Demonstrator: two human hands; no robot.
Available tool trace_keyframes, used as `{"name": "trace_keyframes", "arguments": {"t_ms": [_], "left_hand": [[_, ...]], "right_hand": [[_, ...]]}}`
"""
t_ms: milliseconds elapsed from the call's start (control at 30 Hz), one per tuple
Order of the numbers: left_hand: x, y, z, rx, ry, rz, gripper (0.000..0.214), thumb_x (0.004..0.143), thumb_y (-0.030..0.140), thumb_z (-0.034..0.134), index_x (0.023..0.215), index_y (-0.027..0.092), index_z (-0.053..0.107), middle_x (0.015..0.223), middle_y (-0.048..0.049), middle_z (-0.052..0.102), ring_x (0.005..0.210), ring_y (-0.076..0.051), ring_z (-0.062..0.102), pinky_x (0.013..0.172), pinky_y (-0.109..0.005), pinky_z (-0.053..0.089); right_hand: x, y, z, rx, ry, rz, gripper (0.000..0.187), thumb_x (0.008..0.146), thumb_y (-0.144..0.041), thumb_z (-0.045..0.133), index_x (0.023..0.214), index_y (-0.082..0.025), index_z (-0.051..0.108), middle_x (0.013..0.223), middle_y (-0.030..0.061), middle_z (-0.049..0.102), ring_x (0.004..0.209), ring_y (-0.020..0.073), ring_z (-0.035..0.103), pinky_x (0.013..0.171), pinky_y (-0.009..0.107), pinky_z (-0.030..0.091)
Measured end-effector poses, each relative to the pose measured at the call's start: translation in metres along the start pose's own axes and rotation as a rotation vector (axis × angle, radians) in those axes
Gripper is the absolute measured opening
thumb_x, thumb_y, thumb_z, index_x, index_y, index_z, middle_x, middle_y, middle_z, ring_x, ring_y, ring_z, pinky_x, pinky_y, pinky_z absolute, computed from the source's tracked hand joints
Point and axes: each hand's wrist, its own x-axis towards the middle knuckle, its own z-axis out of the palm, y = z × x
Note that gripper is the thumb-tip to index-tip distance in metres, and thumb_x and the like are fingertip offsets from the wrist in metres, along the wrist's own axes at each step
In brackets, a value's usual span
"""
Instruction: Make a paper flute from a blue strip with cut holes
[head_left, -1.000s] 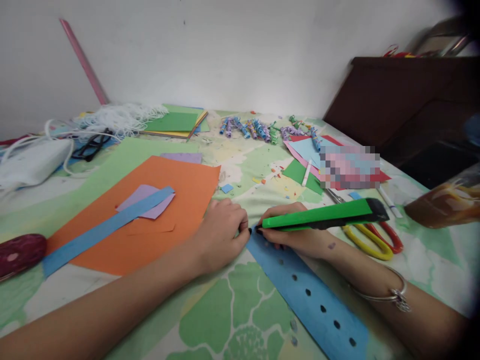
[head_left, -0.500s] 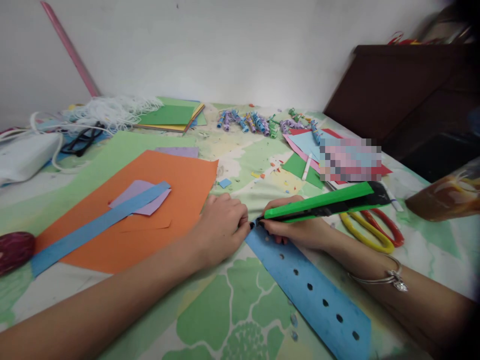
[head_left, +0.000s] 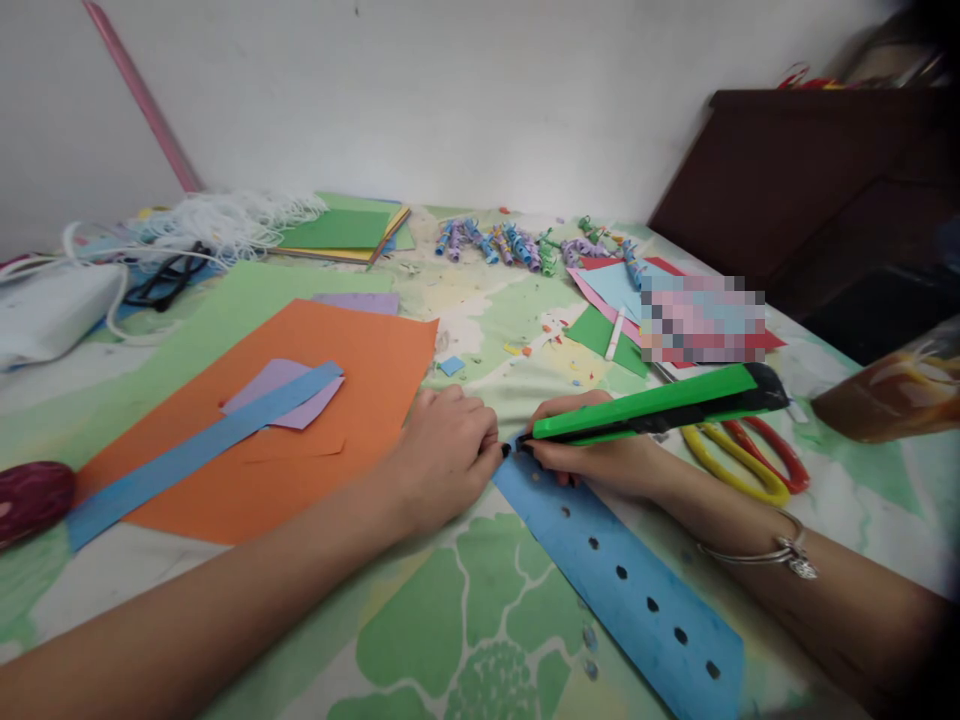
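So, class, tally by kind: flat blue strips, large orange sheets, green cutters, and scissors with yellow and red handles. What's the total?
Flat blue strips: 2 (spotted strip, plain strip)
Large orange sheet: 1
Green cutter: 1
Scissors: 1
Total: 5

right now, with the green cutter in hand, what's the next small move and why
Probably ease the left hand slightly aside: it sits very near the nose of the green cutter, which the right hand holds at the far end of the dotted blue strip.
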Motion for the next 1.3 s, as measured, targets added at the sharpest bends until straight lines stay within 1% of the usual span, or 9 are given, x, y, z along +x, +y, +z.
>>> {"name": "trace_keyframes", "arguments": {"t_ms": [133,300,400,500,667,867,1000,1133,1300], "left_hand": [[-0.002,0.0,0.0,-0.01,0.021,0.028,0.018,0.083,0.022,0.045,0.068,0.016,0.051,0.073,-0.0037,0.057,0.079,-0.019,0.045,0.072,-0.036,0.031],[-0.008,0.002,0.001,-0.063,0.032,0.037,0.018,0.079,0.018,0.047,0.061,0.016,0.05,0.064,-0.0017,0.053,0.074,-0.018,0.045,0.071,-0.036,0.03],[-0.01,0.002,0.001,-0.092,0.022,0.046,0.016,0.077,0.018,0.048,0.061,0.016,0.049,0.063,-0.001,0.052,0.073,-0.018,0.044,0.07,-0.035,0.03],[-0.01,-0.001,-0.001,-0.135,0.032,0.072,0.008,0.078,0.02,0.052,0.07,0.017,0.051,0.069,-0.0009,0.053,0.074,-0.017,0.044,0.069,-0.033,0.031],[-0.014,-0.013,-0.003,-0.24,0.051,0.2,0.012,0.083,0.026,0.057,0.091,0.021,0.064,0.079,-0.0017,0.054,0.079,-0.016,0.048,0.073,-0.031,0.035],[-0.021,-0.019,-0.004,-0.086,0.05,0.35,0.023,0.09,0.028,0.048,0.095,0.021,0.069,0.077,-0.0045,0.051,0.078,-0.017,0.044,0.07,-0.032,0.034],[-0.021,-0.018,-0.005,-0.033,0.04,0.36,0.027,0.091,0.029,0.045,0.09,0.02,0.07,0.073,-0.0041,0.048,0.077,-0.018,0.042,0.069,-0.032,0.033],[-0.019,-0.018,-0.005,-0.028,0.047,0.366,0.029,0.091,0.03,0.045,0.085,0.02,0.07,0.068,-0.0036,0.047,0.076,-0.018,0.042,0.068,-0.032,0.033],[-0.019,-0.016,-0.006,-0.008,0.03,0.349,0.029,0.091,0.031,0.045,0.087,0.021,0.072,0.065,-0.0037,0.047,0.076,-0.018,0.042,0.068,-0.032,0.034]], "right_hand": [[0.0,-0.005,-0.003,-0.014,-0.012,0.0,0.007,0.074,-0.018,0.058,0.068,-0.013,0.06,0.05,-0.0036,0.055,0.043,0.0067,0.052,0.039,0.015,0.043],[-0.002,-0.013,-0.009,-0.079,-0.097,-0.057,0.009,0.074,-0.018,0.06,0.067,-0.014,0.06,0.051,-0.0037,0.056,0.044,0.0066,0.052,0.04,0.015,0.041],[-0.002,-0.014,-0.004,-0.03,-0.059,0.047,0.015,0.076,-0.019,0.057,0.062,-0.016,0.055,0.047,-0.0044,0.054,0.04,0.0069,0.05,0.038,0.016,0.042],[-0.003,-0.01,0.003,-0.028,0.014,0.114,0.019,0.077,-0.02,0.054,0.059,-0.017,0.049,0.045,-0.0056,0.051,0.037,0.0064,0.048,0.036,0.015,0.039],[-0.007,-0.004,0.005,-0.161,0.086,0.014,0.022,0.08,-0.028,0.055,0.061,-0.017,0.053,0.045,-0.0048,0.051,0.038,0.0064,0.047,0.035,0.015,0.036],[-0.008,-0.004,0.005,-0.179,0.1,0.044,0.021,0.08,-0.029,0.055,0.063,-0.017,0.054,0.044,-0.0044,0.052,0.036,0.0072,0.048,0.035,0.015,0.038],[-0.009,-0.003,0.005,-0.177,0.102,0.009,0.019,0.08,-0.027,0.054,0.064,-0.017,0.056,0.046,-0.0038,0.054,0.039,0.0072,0.05,0.037,0.015,0.04],[-0.01,-0.005,0.005,-0.177,0.116,0.053,0.021,0.08,-0.028,0.054,0.063,-0.017,0.056,0.044,-0.0039,0.053,0.037,0.0069,0.048,0.035,0.015,0.039],[-0.01,-0.005,0.006,-0.159,0.1,0.043,0.02,0.079,-0.027,0.055,0.062,-0.016,0.055,0.044,-0.0037,0.052,0.037,0.0068,0.048,0.035,0.015,0.038]]}}
